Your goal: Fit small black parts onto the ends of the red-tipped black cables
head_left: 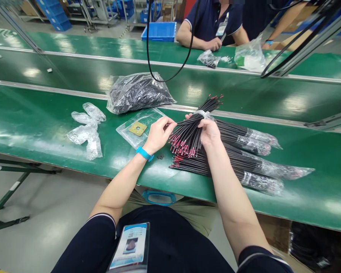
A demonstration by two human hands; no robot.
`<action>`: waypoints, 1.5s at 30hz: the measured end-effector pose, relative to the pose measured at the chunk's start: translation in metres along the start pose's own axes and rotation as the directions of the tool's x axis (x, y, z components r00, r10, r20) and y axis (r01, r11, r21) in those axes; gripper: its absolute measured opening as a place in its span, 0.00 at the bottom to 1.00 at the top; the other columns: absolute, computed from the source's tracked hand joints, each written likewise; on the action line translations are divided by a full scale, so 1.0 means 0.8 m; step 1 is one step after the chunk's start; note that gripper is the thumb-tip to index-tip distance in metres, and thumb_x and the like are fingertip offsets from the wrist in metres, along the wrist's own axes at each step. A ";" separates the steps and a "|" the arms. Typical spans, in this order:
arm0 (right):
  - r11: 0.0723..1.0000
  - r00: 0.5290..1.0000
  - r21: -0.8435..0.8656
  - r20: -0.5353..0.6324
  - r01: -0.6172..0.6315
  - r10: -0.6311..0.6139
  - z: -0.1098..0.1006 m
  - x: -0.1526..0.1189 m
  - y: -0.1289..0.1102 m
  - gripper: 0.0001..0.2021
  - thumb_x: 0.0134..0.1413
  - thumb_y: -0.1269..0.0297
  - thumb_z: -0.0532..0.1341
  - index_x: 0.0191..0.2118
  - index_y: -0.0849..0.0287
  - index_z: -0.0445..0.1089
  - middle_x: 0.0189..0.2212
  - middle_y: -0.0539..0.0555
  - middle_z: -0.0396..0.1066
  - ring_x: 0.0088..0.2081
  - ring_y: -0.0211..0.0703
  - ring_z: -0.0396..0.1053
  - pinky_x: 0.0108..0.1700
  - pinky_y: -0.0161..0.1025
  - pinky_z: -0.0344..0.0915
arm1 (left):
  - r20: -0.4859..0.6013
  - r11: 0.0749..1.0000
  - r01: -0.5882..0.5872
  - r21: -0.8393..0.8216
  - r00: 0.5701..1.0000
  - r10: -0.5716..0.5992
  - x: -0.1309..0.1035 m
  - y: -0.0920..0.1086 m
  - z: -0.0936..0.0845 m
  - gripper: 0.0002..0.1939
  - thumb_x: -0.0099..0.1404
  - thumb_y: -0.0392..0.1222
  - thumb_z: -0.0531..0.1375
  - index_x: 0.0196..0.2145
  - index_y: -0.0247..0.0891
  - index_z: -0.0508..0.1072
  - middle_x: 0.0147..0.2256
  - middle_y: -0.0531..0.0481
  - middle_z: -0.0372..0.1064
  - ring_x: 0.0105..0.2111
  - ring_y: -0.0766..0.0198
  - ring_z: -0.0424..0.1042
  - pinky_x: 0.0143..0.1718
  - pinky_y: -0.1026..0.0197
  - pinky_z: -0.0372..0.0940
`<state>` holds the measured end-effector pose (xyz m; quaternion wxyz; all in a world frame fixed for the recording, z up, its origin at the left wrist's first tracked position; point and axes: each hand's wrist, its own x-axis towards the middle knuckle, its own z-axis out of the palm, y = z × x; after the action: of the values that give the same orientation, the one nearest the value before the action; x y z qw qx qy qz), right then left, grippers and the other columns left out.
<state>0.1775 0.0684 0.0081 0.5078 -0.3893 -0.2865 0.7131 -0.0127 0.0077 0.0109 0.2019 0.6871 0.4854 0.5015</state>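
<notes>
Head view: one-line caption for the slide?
Hands on a tied cable bundle, more bundles beside it on the green bench.

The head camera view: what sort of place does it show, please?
Probably a factory assembly area: a long green workbench, a bundle of thin black wires with red tips in the right hand, and stacked blue plastic bins behind.

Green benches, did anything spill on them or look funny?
Maybe: little white bits lie scattered on the far bench beside a crumpled plastic bag, like a small spill. On the near bench, a tiny black piece lies alone by the blue wristband.
</notes>
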 end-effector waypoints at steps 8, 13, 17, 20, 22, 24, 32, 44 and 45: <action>0.995 0.995 -0.031 -0.025 0.093 -0.094 0.010 -0.005 0.000 0.18 0.27 0.78 0.54 0.32 0.57 0.65 0.32 0.48 0.73 0.44 0.45 0.75 0.53 0.52 0.74 | 0.014 0.986 0.131 -0.106 0.991 -0.130 0.002 -0.006 -0.003 0.11 0.68 0.47 0.58 0.31 0.38 0.71 0.29 0.52 0.69 0.30 0.66 0.66 0.34 0.63 0.61; 0.992 0.992 -0.032 -0.031 0.123 -0.124 0.010 -0.003 0.002 0.18 0.27 0.79 0.55 0.31 0.57 0.64 0.29 0.47 0.72 0.42 0.46 0.75 0.51 0.54 0.75 | 0.017 0.966 0.190 -0.175 0.982 -0.190 0.004 -0.011 -0.004 0.13 0.66 0.50 0.60 0.31 0.37 0.71 0.27 0.53 0.68 0.27 0.68 0.66 0.30 0.65 0.61; 0.989 0.989 -0.022 -0.012 0.145 -0.145 0.011 -0.002 0.004 0.17 0.27 0.79 0.56 0.31 0.57 0.63 0.27 0.46 0.71 0.43 0.47 0.75 0.51 0.54 0.74 | 0.014 0.949 0.230 -0.215 0.972 -0.233 0.007 -0.016 -0.004 0.14 0.65 0.51 0.60 0.31 0.37 0.72 0.27 0.53 0.69 0.26 0.68 0.66 0.29 0.65 0.62; 0.985 0.985 -0.014 -0.011 0.170 -0.171 0.011 -0.003 0.006 0.18 0.27 0.78 0.57 0.32 0.56 0.63 0.27 0.45 0.72 0.43 0.48 0.75 0.51 0.53 0.75 | 0.009 0.935 0.256 -0.246 0.965 -0.262 0.008 -0.018 -0.005 0.14 0.64 0.52 0.61 0.31 0.37 0.72 0.28 0.53 0.69 0.26 0.68 0.67 0.29 0.65 0.62; 0.984 0.984 -0.008 -0.014 0.179 -0.180 0.011 -0.003 0.007 0.18 0.27 0.78 0.58 0.32 0.56 0.62 0.27 0.45 0.72 0.43 0.48 0.75 0.50 0.52 0.75 | 0.005 0.927 0.260 -0.270 0.963 -0.269 0.008 -0.017 -0.005 0.15 0.64 0.52 0.62 0.31 0.36 0.72 0.27 0.53 0.69 0.26 0.68 0.66 0.28 0.65 0.62; 0.982 0.982 -0.004 -0.014 0.187 -0.187 0.011 -0.003 0.008 0.19 0.28 0.77 0.58 0.33 0.55 0.61 0.28 0.45 0.72 0.43 0.48 0.75 0.49 0.52 0.75 | 0.013 0.918 0.259 -0.299 0.963 -0.268 0.008 -0.014 -0.007 0.15 0.62 0.52 0.63 0.30 0.36 0.71 0.26 0.53 0.68 0.25 0.69 0.66 0.28 0.65 0.62; 0.949 0.946 -0.016 0.090 0.315 -0.312 0.019 -0.011 0.008 0.27 0.31 0.76 0.63 0.43 0.55 0.62 0.37 0.47 0.74 0.44 0.48 0.77 0.51 0.52 0.74 | 0.045 0.873 0.275 -0.403 0.959 -0.281 0.010 -0.007 -0.012 0.17 0.65 0.53 0.59 0.32 0.35 0.72 0.34 0.46 0.74 0.34 0.65 0.72 0.40 0.61 0.66; 0.815 0.850 -0.306 0.370 0.492 -0.374 0.054 -0.050 0.017 0.32 0.47 0.60 0.65 0.59 0.52 0.59 0.55 0.54 0.68 0.58 0.48 0.67 0.63 0.52 0.63 | 0.468 0.573 0.520 -0.634 0.847 -0.251 -0.012 0.027 0.003 0.44 0.50 0.46 0.73 0.62 0.45 0.62 0.54 0.44 0.69 0.54 0.52 0.70 0.54 0.52 0.66; 0.774 0.845 -0.367 0.367 0.517 -0.390 0.053 -0.051 0.016 0.32 0.49 0.58 0.65 0.61 0.52 0.58 0.54 0.55 0.68 0.58 0.48 0.67 0.63 0.52 0.62 | 0.472 0.560 0.538 -0.630 0.838 -0.275 -0.013 0.028 0.004 0.41 0.48 0.44 0.74 0.59 0.42 0.65 0.51 0.44 0.72 0.51 0.52 0.72 0.51 0.52 0.67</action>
<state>0.1424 0.0252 0.0308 0.5171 -0.3138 -0.5965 0.5276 0.0000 -0.0111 0.0217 0.6504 0.4823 0.3458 0.4741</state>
